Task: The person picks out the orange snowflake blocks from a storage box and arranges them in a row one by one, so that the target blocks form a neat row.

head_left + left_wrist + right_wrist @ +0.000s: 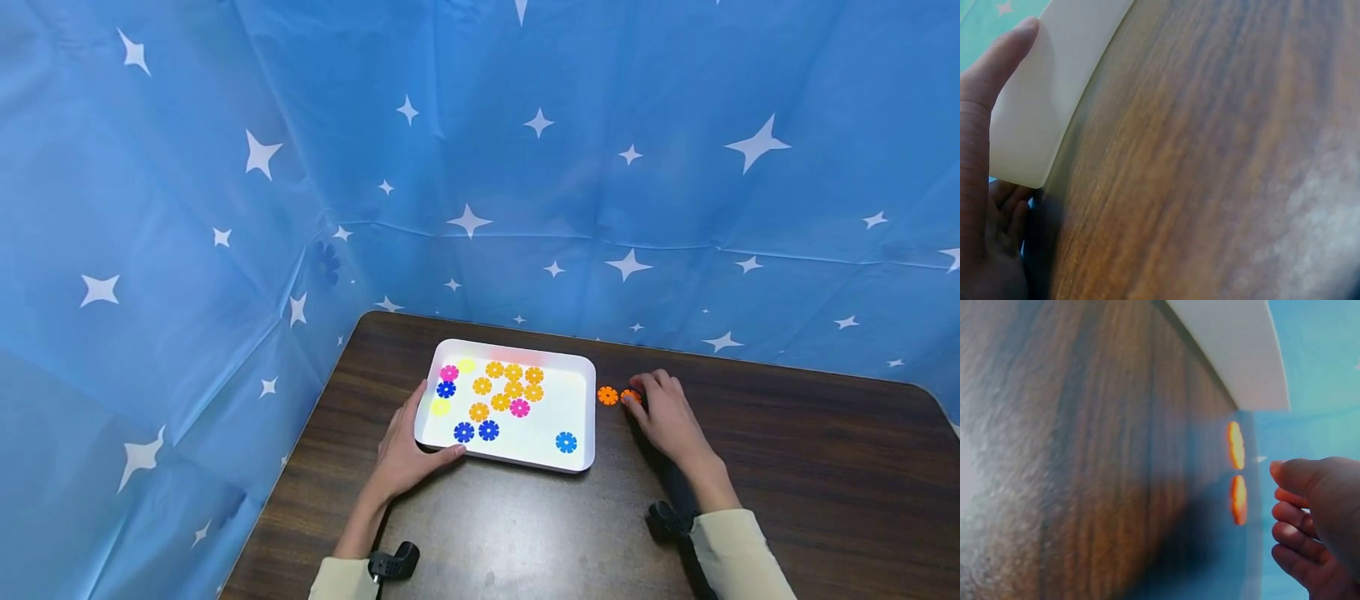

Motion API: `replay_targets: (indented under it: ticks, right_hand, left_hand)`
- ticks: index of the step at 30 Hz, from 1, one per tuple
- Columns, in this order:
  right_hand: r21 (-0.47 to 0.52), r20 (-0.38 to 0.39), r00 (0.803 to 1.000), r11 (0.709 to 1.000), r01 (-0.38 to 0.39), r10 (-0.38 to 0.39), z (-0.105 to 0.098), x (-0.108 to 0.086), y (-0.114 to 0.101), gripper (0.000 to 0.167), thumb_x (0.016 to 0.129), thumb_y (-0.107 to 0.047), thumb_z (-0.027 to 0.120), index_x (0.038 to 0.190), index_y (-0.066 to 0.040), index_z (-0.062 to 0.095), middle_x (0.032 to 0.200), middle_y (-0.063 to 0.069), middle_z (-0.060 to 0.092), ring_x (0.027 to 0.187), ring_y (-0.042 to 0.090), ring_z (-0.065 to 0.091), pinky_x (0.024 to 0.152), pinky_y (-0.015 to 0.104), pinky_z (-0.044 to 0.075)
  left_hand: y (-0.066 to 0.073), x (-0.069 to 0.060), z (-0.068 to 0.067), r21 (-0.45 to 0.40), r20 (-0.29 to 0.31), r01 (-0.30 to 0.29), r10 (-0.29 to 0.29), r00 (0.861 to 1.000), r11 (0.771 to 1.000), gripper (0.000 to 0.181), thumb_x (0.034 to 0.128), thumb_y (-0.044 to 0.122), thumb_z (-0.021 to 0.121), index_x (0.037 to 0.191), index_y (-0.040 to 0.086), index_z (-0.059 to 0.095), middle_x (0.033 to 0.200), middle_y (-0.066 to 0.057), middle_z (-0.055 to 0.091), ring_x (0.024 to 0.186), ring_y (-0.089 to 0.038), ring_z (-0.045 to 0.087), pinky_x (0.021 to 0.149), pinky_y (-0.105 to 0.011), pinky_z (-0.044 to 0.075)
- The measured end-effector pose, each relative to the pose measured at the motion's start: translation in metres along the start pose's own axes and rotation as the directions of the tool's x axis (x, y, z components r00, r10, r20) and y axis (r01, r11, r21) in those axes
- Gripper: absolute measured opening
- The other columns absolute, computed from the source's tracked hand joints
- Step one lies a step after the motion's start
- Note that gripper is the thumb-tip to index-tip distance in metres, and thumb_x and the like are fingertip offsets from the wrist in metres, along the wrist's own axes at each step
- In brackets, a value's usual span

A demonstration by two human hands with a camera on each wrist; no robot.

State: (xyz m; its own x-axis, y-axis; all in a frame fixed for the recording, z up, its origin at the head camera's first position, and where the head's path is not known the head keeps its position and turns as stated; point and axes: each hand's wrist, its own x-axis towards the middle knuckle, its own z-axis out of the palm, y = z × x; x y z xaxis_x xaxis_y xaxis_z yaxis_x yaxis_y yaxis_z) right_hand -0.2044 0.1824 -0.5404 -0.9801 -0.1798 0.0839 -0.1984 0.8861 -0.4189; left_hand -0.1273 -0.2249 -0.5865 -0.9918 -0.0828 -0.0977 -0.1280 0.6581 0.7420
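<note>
On the surface, the outer orange disc is placed just left of the right hand, whose fingers are loosely bent, nothing held; the inner orange disc is set nearer the white tray, gripped cornerwise by the left hand.

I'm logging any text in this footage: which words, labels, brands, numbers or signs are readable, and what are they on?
None readable in any view.
White tray, colored discs, table: no lettering visible.
Blue backdrop: only white stars, no words.
Black wrist straps: too small to tell.
</note>
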Motion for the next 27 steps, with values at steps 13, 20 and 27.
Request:
replay_targets:
  ticks: [13,20,27]
  right_hand:
    - [0.038,0.014,1.0,0.999,-0.002,0.001,-0.009,0.003,-0.02,0.036,0.101,-0.022,0.064,0.128,0.001,0.062,0.123,0.021,0.058,0.109,0.035,0.05,0.097,0.053,0.053]
    - [0.047,0.014,1.0,0.999,0.013,-0.013,-0.011,0.007,-0.034,0.035,0.1,-0.022,0.065,0.127,0.0,0.063,0.124,0.02,0.059,0.113,0.035,0.051,0.098,0.053,0.053]
    - [0.052,0.023,0.999,0.998,0.027,-0.028,-0.008,0.01,-0.044,0.035,0.101,-0.023,0.065,0.127,0.0,0.063,0.123,0.019,0.06,0.113,0.034,0.052,0.096,0.052,0.052]
  left_hand:
    - [-0.001,0.001,0.0,0.007,-0.001,-0.005,0.005,1.0,1.0,0.119,0.0676,0.07,0.083,0.16,0.047,0.011,0.165,0.0,0.033,0.143,-0.027,0.04,0.112,-0.066,0.036]
    - [0.0,0.002,0.0,0.007,-0.005,-0.012,0.012,1.0,1.0,0.12,0.0673,0.071,0.083,0.16,0.046,0.011,0.165,0.0,0.033,0.142,-0.027,0.04,0.111,-0.066,0.036]
    - [0.0,0.001,0.0,0.003,-0.005,-0.013,0.013,1.0,1.0,0.12,0.0678,0.07,0.083,0.16,0.046,0.011,0.166,0.0,0.032,0.143,-0.027,0.04,0.112,-0.066,0.036]
